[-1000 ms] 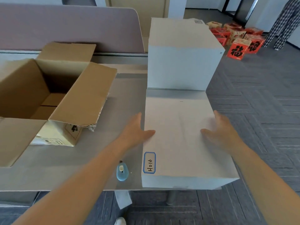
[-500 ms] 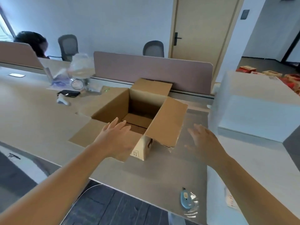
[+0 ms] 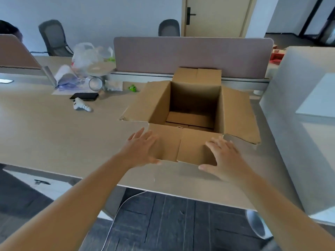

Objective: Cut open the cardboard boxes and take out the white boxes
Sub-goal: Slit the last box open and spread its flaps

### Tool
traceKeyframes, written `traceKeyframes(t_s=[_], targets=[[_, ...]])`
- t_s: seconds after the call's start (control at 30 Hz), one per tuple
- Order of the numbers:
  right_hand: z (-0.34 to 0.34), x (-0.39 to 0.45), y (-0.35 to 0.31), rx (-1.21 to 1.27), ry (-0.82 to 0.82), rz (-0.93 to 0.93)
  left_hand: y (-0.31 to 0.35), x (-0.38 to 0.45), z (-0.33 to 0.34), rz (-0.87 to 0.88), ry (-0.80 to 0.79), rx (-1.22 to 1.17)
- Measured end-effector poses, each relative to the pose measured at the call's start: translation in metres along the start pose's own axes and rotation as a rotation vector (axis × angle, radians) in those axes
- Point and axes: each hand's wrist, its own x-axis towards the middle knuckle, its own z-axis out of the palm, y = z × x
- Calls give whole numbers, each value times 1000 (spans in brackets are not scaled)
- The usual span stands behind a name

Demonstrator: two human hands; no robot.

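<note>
1. Stood open on the counter (image 3: 54,134): one cardboard box (image 3: 194,105), all four flaps folded outward, its inside showing only bare brown cardboard at the bottom.
2. Reached toward the near flap (image 3: 183,144) with both hands, palms down.
3. Left hand (image 3: 140,149): fingers (image 3: 137,134) spread wide and straight, holding nothing, at the flap's left edge; contact with the cardboard could not be told.
4. Right hand (image 3: 224,156): fingers (image 3: 215,142) likewise wide and straight, holding nothing, over the flap's right part, thumb pointing left near the flap's front edge.
5. Stacked at the right end of the counter, well apart from both hands: white boxes (image 3: 308,73), only partly in view.
6. Lay farther left on the counter: a clear plastic bag (image 3: 87,55), a black phone (image 3: 85,96) and a small white object (image 3: 81,105) just beside it.
7. Ran behind the cardboard box: a mauve divider panel (image 3: 181,53).
</note>
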Motion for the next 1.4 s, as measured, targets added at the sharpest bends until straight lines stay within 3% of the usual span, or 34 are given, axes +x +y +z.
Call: traceKeyframes(t_s=[0.4,0.5,0.7,0.9,1.03,1.27,1.4], targets=[[-11,-7,-13,6,116,29,-18,11,-1,185,74,-25],[-19,-8,-12,88,188,2,-22,12,-13,177,125,-156],[-52,8,-8,254,446,86,-27,26,-44,-31,394,-639],[-52,43,14,585,552,439,-14,48,-54,-396,590,-977],[-33,54,24,855,506,684,-7,61,-29,-596,520,-1256],[14,70,31,1182,384,867,7,89,13,-635,281,-1627],[22,75,37,1253,487,909,13,103,22,-594,331,-1705]])
